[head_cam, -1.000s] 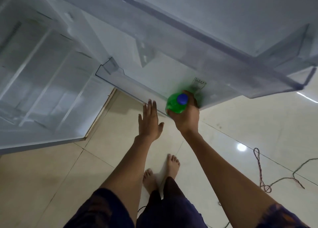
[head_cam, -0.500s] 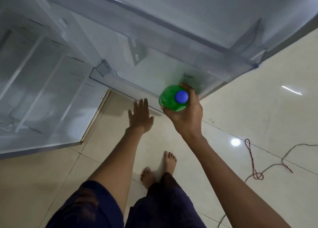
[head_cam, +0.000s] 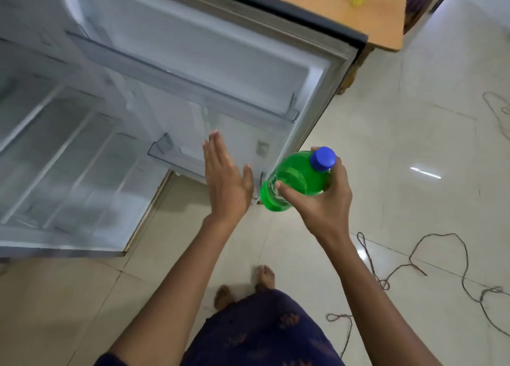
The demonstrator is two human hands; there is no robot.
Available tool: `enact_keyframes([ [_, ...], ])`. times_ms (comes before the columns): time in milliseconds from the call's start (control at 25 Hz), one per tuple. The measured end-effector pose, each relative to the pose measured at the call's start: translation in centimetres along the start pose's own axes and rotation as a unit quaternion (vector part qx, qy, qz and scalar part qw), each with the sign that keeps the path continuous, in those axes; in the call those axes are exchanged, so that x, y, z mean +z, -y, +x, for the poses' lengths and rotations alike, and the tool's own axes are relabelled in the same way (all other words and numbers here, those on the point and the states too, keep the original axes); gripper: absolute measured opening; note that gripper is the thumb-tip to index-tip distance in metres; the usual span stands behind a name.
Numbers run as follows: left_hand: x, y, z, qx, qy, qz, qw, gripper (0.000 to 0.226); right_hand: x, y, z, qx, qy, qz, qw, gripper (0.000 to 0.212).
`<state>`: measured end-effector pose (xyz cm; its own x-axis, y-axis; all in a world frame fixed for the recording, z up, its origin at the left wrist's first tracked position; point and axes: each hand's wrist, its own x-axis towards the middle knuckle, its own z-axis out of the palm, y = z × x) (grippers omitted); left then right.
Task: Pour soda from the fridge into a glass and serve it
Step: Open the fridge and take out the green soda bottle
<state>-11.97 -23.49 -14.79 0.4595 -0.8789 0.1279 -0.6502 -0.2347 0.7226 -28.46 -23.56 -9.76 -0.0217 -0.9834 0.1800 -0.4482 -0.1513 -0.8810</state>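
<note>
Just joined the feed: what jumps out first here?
The bright green soda bottle with its blue cap, gripped in the right hand at centre. Beside it the left hand is flat and open before the open fridge door. Cords trail across the floor, right.

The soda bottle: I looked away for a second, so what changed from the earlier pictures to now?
The right hand has lifted the green bottle out of the door shelf and drawn it clear of the fridge door. The left hand stays open and empty by the door. The blue cap is still on, and the door is still open.
</note>
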Motion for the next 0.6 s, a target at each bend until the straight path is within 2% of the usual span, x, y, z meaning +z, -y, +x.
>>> enact_keyframes([
  [80, -0.7, -3.7, -0.2, 0.048, -0.043, 0.016, 0.998, 0.089, -2.3, 0.5, 0.2, -0.016, -0.008, -0.003, 1.000, 0.069],
  [200, -0.1, -7.4, 1.1, 0.110, -0.026, 0.092, 0.989, 0.083, -5.4, 0.7, 1.4, -0.041, 0.000, 0.001, 0.999, 0.064],
  [320, 1.3, -8.3, 2.1, 0.080, 0.019, 0.202, 0.976, 0.072, -7.9, 0.4, 2.9, -0.064, 0.024, 0.006, 0.998, 0.065],
  [600, -1.9, -7.3, -1.7, 0.028, -0.012, 0.254, 0.967, 0.057, -11.2, 0.3, 5.9, -0.121, 0.105, 0.027, 0.987, 0.063],
])
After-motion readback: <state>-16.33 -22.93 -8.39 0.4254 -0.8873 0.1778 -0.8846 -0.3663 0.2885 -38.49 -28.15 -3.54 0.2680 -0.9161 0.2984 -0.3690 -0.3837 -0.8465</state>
